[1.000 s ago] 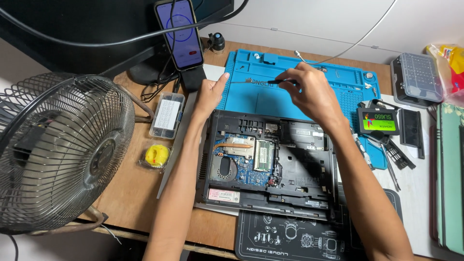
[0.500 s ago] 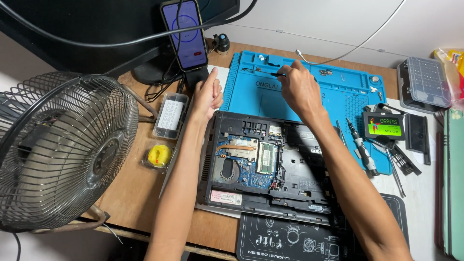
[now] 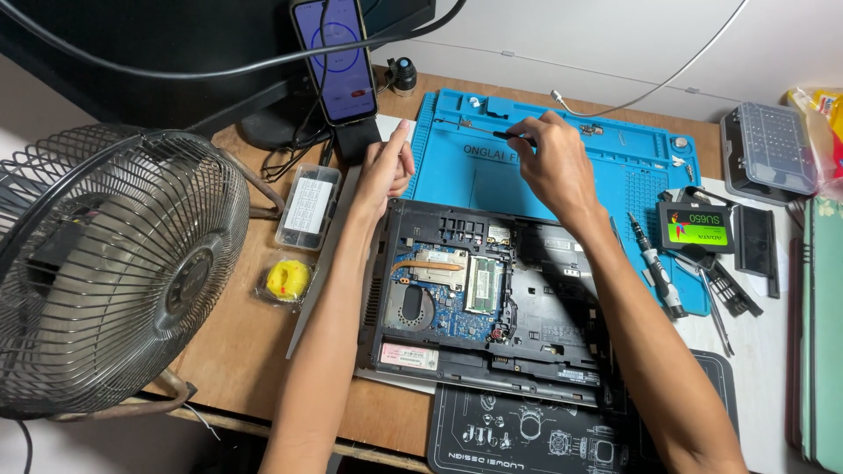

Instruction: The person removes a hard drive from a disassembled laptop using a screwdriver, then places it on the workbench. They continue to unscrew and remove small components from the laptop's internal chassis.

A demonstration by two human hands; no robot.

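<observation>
A wooden table carries everything here. At its left edge stands a big wire-cage fan, the largest thing in view. Next in size is the opened laptop, lying bottom-up in the middle with its cover off, so that the green board, copper heat pipe and a memory stick show. Behind it, touching its far edge, lies a blue work mat with moulded trays along its rim. A black printed mat sits under the laptop's near edge. At the far right stands a grey bit case, and on the blue mat's right corner rests a black drive with a green label, with a loose screwdriver just beside it. A phone stands upright on a stand behind the laptop's left corner. A small clear box and a yellow roll in a bag lie between fan and laptop.

The right hand hovers over the blue mat, its fingers pinched closed around a thin black-handled tool whose metal shaft points left over the mat's trays. The left hand rests at the laptop's far left corner, fingers loosely curled with the forefinger stretched out, gripping nothing
</observation>
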